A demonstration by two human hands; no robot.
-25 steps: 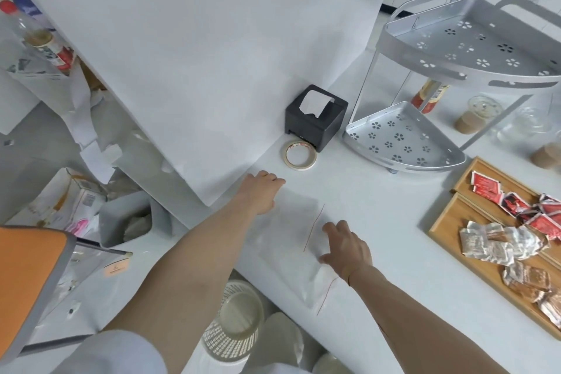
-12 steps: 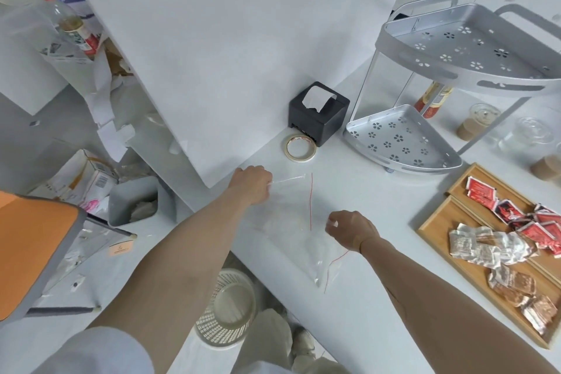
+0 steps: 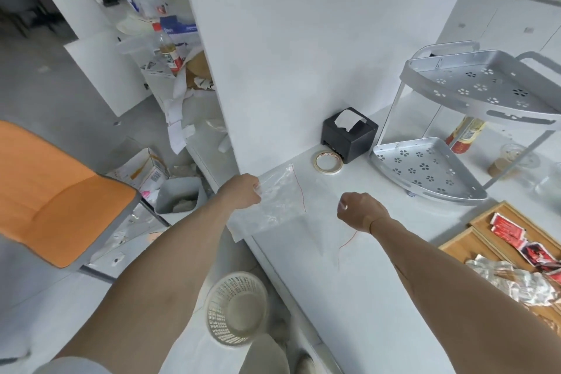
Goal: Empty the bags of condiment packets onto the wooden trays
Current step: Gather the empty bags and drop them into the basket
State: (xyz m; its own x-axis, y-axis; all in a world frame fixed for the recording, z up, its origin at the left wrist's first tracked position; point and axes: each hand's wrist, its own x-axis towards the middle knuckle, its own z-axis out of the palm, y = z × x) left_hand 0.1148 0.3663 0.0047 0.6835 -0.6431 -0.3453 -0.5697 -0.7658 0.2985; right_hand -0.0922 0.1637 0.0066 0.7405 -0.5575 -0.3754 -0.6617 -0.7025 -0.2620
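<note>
At frame centre the left hand [image 3: 243, 191] has its fingers clenched on the corner of an empty clear zip bag [image 3: 280, 200], its long axis running left to right toward the right hand [image 3: 359, 211], whose fingers are clenched on a second bag [image 3: 326, 237] lying flat on the counter [image 3: 349, 297]. Both bags sit left of the wooden trays [image 3: 473, 246] at lower right, where packets [image 3: 516, 281] are piled. Since half a second ago the left hand's bag has lifted off the counter

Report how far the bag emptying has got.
Done: red and silver condiment packets already lie on the wooden trays at the right. In hand: the left hand pinches a clear bag that looks empty; the right hand is closed over a second clear bag, also seemingly empty. Left: no full bag is visible, so probably only clearing these away.
</note>
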